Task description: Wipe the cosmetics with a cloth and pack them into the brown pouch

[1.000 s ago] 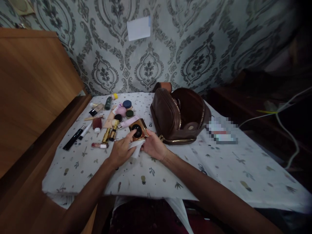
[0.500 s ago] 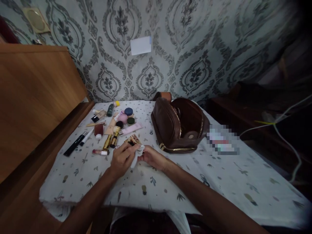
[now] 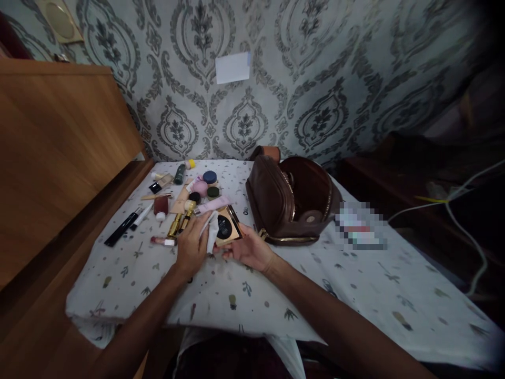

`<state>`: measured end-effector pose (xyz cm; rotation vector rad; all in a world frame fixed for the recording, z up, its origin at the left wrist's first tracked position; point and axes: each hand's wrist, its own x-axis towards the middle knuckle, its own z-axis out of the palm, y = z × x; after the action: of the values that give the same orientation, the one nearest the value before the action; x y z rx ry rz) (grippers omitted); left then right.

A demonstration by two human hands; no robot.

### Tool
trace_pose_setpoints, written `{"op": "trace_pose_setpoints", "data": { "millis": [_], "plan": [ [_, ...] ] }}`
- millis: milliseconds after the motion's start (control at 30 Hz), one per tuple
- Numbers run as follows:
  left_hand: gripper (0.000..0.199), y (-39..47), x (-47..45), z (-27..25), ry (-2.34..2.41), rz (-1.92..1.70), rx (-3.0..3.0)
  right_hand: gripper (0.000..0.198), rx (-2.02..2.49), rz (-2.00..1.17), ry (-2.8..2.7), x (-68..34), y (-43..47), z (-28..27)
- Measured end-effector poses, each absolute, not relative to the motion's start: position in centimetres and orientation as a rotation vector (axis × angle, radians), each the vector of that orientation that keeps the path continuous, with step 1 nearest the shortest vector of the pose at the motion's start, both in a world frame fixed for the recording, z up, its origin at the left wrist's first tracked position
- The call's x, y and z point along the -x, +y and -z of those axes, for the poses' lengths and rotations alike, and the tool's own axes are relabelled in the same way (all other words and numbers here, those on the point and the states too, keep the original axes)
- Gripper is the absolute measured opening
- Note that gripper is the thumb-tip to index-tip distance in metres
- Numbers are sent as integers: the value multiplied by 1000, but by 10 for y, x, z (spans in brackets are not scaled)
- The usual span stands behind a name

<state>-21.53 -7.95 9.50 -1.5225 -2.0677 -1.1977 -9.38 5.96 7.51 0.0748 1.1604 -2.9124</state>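
My right hand grips a gold makeup compact by its right and lower edges; a round black patch shows on its face. Beside it, my left hand pinches a white wipe against the compact's left side. Just beyond my left hand lie gold lipstick tubes and a lip gloss tube. A pink squeeze tube rests behind the compact. To the right stands a brown cosmetic bag, unzipped with its lid up.
Several cosmetics spread over the left of the patterned tablecloth, among them a blue-lidded jar, a dark red bottle and a black tube. A wooden cabinet borders the left; a blurred-out item lies right of the bag.
The compact has turned so its flat face with the black round shows. My left hand has shifted left with the wipe, and my right hand's fingers have spread along the compact.
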Motion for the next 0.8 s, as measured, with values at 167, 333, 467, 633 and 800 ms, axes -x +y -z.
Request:
{"op": "trace_pose_setpoints", "data": {
  "millis": [167, 333, 467, 633, 800],
  "plan": [
    [45, -76, 211, -89, -2125, 1199, 1605, 38, -164, 3032, 1042, 95, 60, -75],
    [57, -76, 207, -90, -2342, 1514, 1524, 34, -200, 3106, 995, 96, 60, -69],
    [69, -75, 211, -93, -2510, 1876, 1379, 41, -133, 3044, 1032, 96, 58, -66],
    [58, -70, 221, -94, -2545, 2094, 1177, 53, -58, 3008, 1207, 96, 57, -69],
    [54, -67, 219, -98, -2488, 2193, 1026, 67, -50, 3013, 1400, 98, 52, -74]
  ]
}}
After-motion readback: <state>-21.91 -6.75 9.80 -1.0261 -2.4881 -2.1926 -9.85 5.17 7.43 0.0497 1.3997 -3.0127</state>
